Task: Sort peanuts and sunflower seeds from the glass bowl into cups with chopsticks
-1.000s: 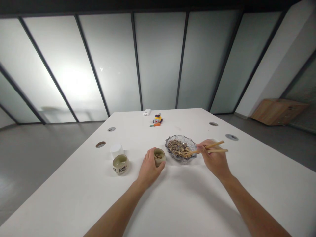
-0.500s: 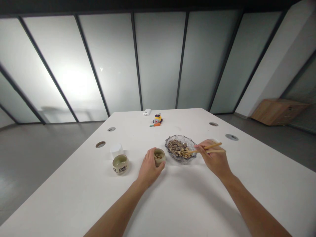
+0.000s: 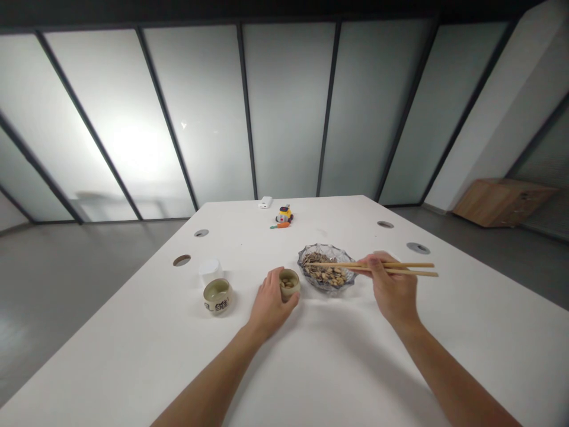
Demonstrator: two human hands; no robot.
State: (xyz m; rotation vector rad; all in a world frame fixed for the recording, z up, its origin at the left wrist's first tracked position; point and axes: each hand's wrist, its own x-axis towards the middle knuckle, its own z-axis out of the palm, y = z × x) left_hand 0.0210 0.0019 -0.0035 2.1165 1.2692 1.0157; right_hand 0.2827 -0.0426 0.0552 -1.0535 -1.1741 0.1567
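Observation:
My left hand [image 3: 272, 299] is wrapped round a small greenish cup [image 3: 290, 289] with a few tan nuts or seeds [image 3: 288, 284] inside. In my right hand [image 3: 392, 287] is a pair of wooden chopsticks [image 3: 409, 268], held nearly level and pointing left. Their front ends reach over a scalloped clear glass bowl [image 3: 349, 283], just right of the cup. Greyish seeds [image 3: 316, 258] fill its back left part, and paler tan nuts [image 3: 331, 276] lie toward its front. Whether anything sits between the chopstick tips I cannot tell.
A second greenish cup [image 3: 217, 296] with dark lettering stands to the left, before a white container [image 3: 210, 270]. Farther back are a yellow toy vehicle [image 3: 284, 214], an orange carrot-shaped thing [image 3: 281, 225] and a white device [image 3: 265, 202]. The white table [image 3: 311, 367] has round holes.
My right hand has turned, so the chopsticks lie flatter and their tips have swung left across the bowl toward the cup. My left hand stays round the cup.

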